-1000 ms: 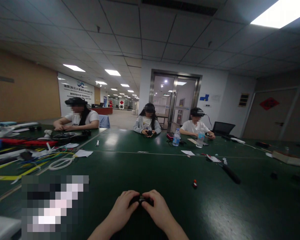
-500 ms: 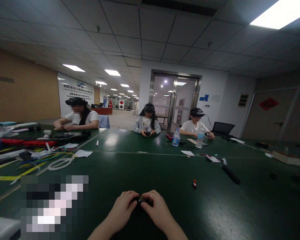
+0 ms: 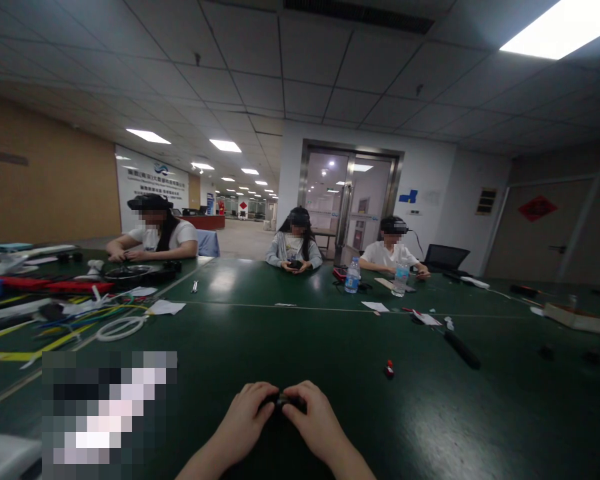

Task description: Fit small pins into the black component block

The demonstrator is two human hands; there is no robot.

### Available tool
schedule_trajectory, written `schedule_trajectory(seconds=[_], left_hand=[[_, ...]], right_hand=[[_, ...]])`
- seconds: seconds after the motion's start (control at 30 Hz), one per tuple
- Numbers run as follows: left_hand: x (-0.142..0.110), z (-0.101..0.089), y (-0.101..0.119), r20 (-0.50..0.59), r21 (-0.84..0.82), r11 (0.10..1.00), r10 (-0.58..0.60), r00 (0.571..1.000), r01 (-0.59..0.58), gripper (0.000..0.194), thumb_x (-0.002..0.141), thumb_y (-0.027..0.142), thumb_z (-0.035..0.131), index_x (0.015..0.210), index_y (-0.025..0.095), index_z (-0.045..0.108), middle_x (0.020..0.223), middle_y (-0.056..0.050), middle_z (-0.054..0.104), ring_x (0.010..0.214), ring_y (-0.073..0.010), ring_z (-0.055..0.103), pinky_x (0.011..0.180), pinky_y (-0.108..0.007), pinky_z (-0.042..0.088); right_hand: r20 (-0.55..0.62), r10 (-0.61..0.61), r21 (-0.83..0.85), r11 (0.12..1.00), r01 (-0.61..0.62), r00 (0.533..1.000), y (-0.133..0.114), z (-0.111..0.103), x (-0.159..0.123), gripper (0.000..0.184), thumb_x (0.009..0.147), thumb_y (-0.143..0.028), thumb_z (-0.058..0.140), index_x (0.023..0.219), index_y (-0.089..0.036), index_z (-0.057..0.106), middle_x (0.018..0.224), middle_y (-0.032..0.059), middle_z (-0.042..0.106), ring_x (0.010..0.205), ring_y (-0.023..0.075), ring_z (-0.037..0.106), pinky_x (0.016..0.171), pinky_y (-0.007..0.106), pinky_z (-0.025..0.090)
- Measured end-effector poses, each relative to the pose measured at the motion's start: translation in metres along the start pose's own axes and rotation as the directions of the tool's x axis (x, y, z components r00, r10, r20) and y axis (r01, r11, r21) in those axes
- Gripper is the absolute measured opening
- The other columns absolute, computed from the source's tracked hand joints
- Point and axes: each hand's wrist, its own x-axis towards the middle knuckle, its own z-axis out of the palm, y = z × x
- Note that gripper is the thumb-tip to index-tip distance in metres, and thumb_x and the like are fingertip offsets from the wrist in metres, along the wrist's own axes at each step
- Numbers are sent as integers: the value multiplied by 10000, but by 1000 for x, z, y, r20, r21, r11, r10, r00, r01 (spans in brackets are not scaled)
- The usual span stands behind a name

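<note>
Close to the near edge of the dark green table (image 3: 220,360), my left hand (image 3: 247,417) and my right hand (image 3: 313,417) meet almost fingertip to fingertip. Between them they grip a small black object (image 3: 281,401), its ends tucked under my curled fingers. Only its middle shows, with a lighter spot on it, so its kind stays unclear. Both thumbs press along its near side. To the right of my hands lies a small red and black piece (image 3: 389,369), apart from them.
Coils of white tubing (image 3: 120,329) and heaped cables lie left. A black rod-like handle (image 3: 461,349), paper scraps and two water bottles (image 3: 352,276) stand or lie to the right. Three people (image 3: 294,243) wearing headsets sit across the table. A pixelated patch hides the lower left.
My hands stay almost still around the small black object. Across the table, the middle person's hands and the dark thing in them have shifted slightly.
</note>
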Motion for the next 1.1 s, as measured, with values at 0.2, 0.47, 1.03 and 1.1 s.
schedule_trajectory(seconds=[0.2,0.47,1.03,1.1], left_hand=[[-1,-1,0,8,1,1000,-1,1000,1,301,825,263,416,1085,242,566,1133,-31,568,1068,-188,475,921,-315,366],[0,-1,3,-2,8,1000,18,1000,-18,296,824,245,413,1076,236,569,1113,-29,580,1044,-183,489,897,-301,377],[-1,0,1,-11,-37,999,22,1000,-22,292,817,249,426,1073,246,566,1110,-22,578,1042,-184,488,909,-306,378],[-1,0,1,-10,-37,999,27,1000,-27,295,813,247,427,1071,245,568,1113,-23,579,1047,-190,484,910,-310,377]], right_hand=[[-11,-12,-12,1000,12,1000,0,0,0,200,731,-246,542,908,-260,634,933,-2,584,890,176,535,768,285,407],[-20,-8,-16,1000,8,1000,-4,-1,-2,210,724,-239,542,910,-252,640,925,6,592,901,181,527,784,284,398],[-13,33,5,999,-33,999,-7,0,-3,217,750,-244,516,940,-261,618,974,3,575,934,181,520,809,301,399],[-10,38,7,999,-38,999,-7,0,-3,223,751,-243,516,951,-262,614,985,6,573,939,181,519,814,302,398]])
